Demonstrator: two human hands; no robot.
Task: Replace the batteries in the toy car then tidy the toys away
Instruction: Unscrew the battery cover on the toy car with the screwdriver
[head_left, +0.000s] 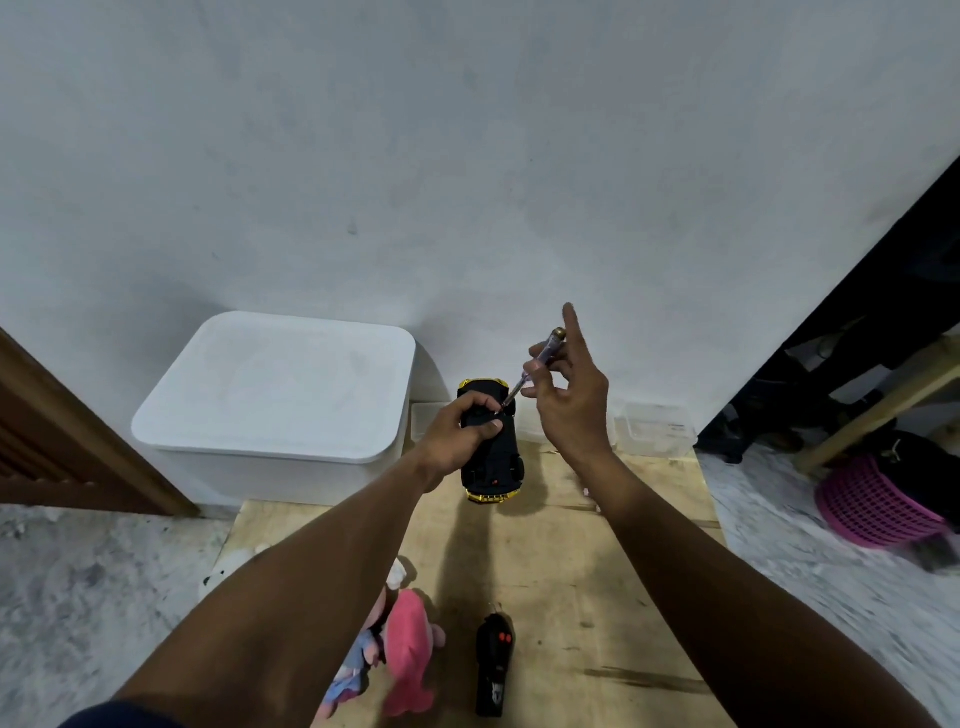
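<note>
My left hand (464, 427) grips a toy car (493, 465) turned upside down, black underside up with gold trim at both ends, held above a wooden board (571, 571). My right hand (569, 395) holds a slim screwdriver (530, 370) with a clear handle between thumb and fingers, index finger pointing up. The screwdriver's tip touches the car's underside near my left fingers. A black remote control (496, 660) with red buttons lies on the board near me. A pink plush doll (402, 654) lies left of the remote.
A large white lidded bin (280, 389) stands against the wall at the left. Small clear plastic containers (657, 428) sit by the wall at the right. A pink basket (872, 504) and wooden furniture legs are far right. A brown door is at the left edge.
</note>
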